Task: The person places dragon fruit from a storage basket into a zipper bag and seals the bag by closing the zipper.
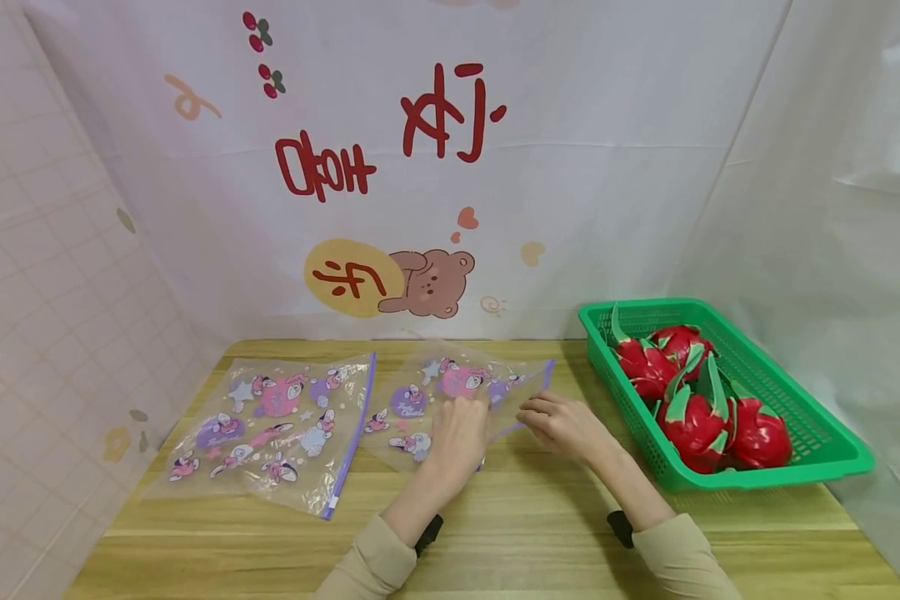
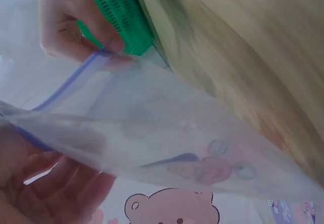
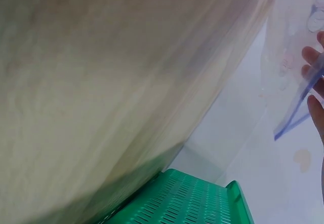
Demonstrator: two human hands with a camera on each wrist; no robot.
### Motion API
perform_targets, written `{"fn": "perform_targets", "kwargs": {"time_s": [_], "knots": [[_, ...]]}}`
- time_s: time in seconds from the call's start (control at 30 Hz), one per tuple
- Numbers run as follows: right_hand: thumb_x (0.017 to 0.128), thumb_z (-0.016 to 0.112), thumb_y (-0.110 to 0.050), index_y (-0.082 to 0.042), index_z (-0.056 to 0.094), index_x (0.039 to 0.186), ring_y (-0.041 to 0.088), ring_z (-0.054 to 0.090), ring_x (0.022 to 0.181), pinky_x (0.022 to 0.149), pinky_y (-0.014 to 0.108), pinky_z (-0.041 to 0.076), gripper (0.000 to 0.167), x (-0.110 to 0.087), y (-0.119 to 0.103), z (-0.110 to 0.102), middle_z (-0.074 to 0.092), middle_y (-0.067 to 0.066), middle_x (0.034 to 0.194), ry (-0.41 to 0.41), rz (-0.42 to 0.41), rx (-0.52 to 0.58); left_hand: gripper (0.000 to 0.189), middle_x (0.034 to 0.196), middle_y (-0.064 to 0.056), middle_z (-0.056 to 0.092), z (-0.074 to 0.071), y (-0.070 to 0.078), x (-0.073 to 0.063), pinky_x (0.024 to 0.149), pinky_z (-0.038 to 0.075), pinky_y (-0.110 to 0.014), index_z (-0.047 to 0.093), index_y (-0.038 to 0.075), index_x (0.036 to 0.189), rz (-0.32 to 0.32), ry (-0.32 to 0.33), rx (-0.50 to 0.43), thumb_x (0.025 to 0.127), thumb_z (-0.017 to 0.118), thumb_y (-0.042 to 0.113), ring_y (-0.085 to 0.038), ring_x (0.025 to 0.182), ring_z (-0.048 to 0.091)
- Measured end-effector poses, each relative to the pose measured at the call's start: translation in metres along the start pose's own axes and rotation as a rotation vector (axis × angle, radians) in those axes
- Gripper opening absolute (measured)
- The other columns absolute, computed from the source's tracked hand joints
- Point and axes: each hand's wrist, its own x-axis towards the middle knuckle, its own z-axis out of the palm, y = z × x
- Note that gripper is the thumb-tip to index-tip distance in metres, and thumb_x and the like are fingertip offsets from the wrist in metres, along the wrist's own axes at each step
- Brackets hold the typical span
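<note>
A clear zip bag [image 1: 461, 379] with pink and purple cartoon prints is held up off the table at its purple zip edge. My left hand [image 1: 457, 437] grips one side of its mouth; in the left wrist view, curled fingers [image 2: 66, 183] of that hand lie against the film. With thumb and fingers, my right hand [image 1: 566, 425] pinches the opposite side of the zip edge. Between the two hands the mouth stands parted. In the right wrist view, only fingertips [image 3: 311, 57] and part of the purple strip [image 3: 296, 107] show at the right edge.
A second printed zip bag [image 1: 277, 425] lies flat on the wooden table [image 1: 525, 533] at the left. At the right stands a green basket [image 1: 817, 442] with several red dragon fruits [image 1: 693, 429]. A white printed cloth wall [image 1: 570, 192] closes off the back.
</note>
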Motion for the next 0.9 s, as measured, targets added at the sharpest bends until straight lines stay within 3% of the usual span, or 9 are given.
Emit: {"fn": "perform_targets", "kwargs": {"time_s": [0.2, 0.43, 0.53, 0.7, 0.8, 0.9], "knots": [[0.072, 0.077, -0.011, -0.014, 0.073, 0.093, 0.016, 0.066, 0.086, 0.069, 0.029, 0.056, 0.022, -0.002, -0.001, 0.002, 0.071, -0.001, 0.09, -0.046, 0.023, 0.015, 0.016, 0.044, 0.004, 0.047, 0.0, -0.007, 0.002, 0.036, 0.009, -0.009, 0.071, 0.003, 0.099, 0.086, 0.19, 0.11, 0.086, 0.065, 0.009, 0.0, 0.038, 0.013], [0.077, 0.075, -0.014, -0.017, 0.073, 0.092, 0.012, 0.065, 0.084, 0.066, 0.027, 0.055, 0.016, -0.003, -0.002, -0.002, 0.071, -0.004, 0.087, -0.08, 0.057, 0.011, 0.008, 0.049, -0.001, 0.055, -0.002, -0.021, 0.006, 0.038, 0.011, -0.008, 0.069, 0.001, 0.083, 0.109, 0.379, 0.058, 0.085, 0.063, 0.006, -0.001, 0.039, 0.018], [0.077, 0.076, -0.015, -0.017, 0.074, 0.093, 0.012, 0.065, 0.085, 0.066, 0.027, 0.056, 0.016, -0.002, -0.003, -0.003, 0.071, -0.004, 0.087, -0.086, 0.057, 0.001, 0.007, 0.056, -0.003, 0.063, -0.005, -0.025, 0.007, 0.038, 0.014, -0.008, 0.069, 0.002, 0.083, 0.091, 0.414, 0.025, 0.085, 0.063, 0.006, -0.002, 0.038, 0.026], [0.077, 0.075, -0.016, -0.017, 0.074, 0.094, 0.013, 0.065, 0.085, 0.065, 0.027, 0.056, 0.017, 0.002, -0.007, -0.005, 0.072, -0.004, 0.088, -0.065, 0.035, -0.02, 0.006, 0.059, -0.003, 0.066, -0.008, -0.024, 0.006, 0.037, 0.015, -0.008, 0.07, 0.004, 0.079, 0.074, 0.415, -0.008, 0.082, 0.065, 0.005, -0.003, 0.037, 0.031], [0.076, 0.076, -0.016, -0.016, 0.074, 0.094, 0.013, 0.065, 0.084, 0.064, 0.027, 0.056, 0.019, 0.003, -0.008, -0.006, 0.072, -0.004, 0.088, -0.058, 0.026, -0.029, 0.005, 0.06, -0.004, 0.066, -0.007, -0.023, 0.006, 0.037, 0.019, -0.008, 0.07, 0.003, 0.081, 0.111, 0.43, -0.003, 0.083, 0.065, 0.004, -0.004, 0.036, 0.037], [0.076, 0.076, -0.016, -0.017, 0.074, 0.094, 0.012, 0.065, 0.083, 0.064, 0.027, 0.056, 0.019, 0.002, -0.009, -0.006, 0.072, -0.005, 0.087, -0.075, 0.038, -0.025, 0.005, 0.07, -0.007, 0.071, -0.005, -0.023, 0.007, 0.036, 0.03, -0.008, 0.069, 0.001, 0.086, 0.171, 0.485, 0.041, 0.083, 0.065, 0.004, -0.008, 0.041, 0.053]]}}
